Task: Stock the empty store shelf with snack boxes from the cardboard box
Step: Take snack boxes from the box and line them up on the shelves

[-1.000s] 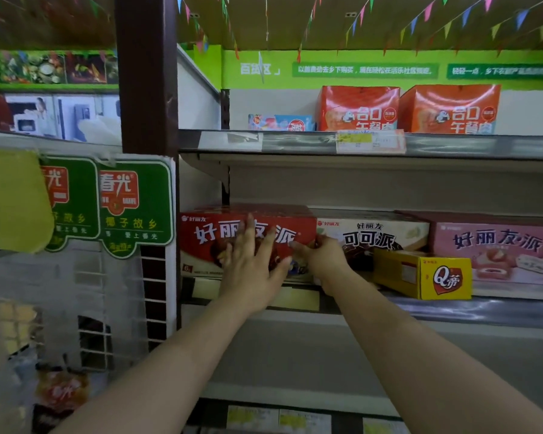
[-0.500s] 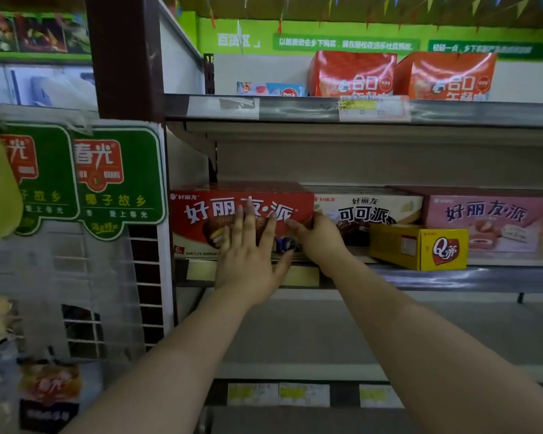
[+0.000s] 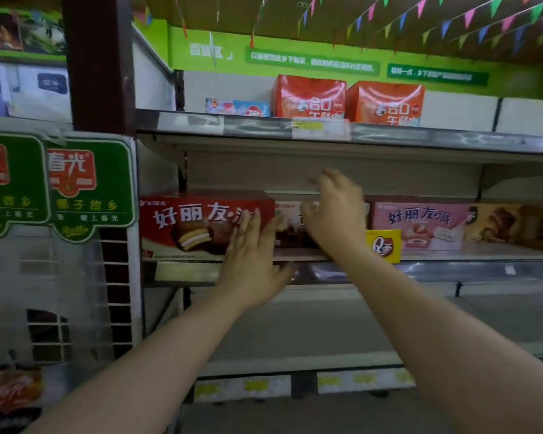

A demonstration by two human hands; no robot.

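Far left, two green signs (image 3: pixel 88 186) with red logos hang on a white wire-grid panel (image 3: pixel 76 292), beside a dark brown post (image 3: pixel 96 61). Next comes the middle shelf (image 3: pixel 436 270), where a red snack box (image 3: pixel 195 225) showing a chocolate pie sits at the left end, facing front. The left hand (image 3: pixel 251 261) lies flat against the right part of that box's front, fingers straight and together, thumb out to the side. Just right of the red box stands a white-and-brown box (image 3: pixel 290 225), largely hidden by the right hand (image 3: pixel 334 214), which is raised before it with fingers loosely curled; it is motion-blurred, and it seems to hold nothing. A small yellow box (image 3: pixel 384 245) stands at the shelf's front edge, then a pink box (image 3: pixel 420 223) and a tan box (image 3: pixel 514 225) behind. On the top shelf (image 3: pixel 420 137) sit a blue pack (image 3: pixel 237 107) and two orange-red boxes (image 3: pixel 309 95).
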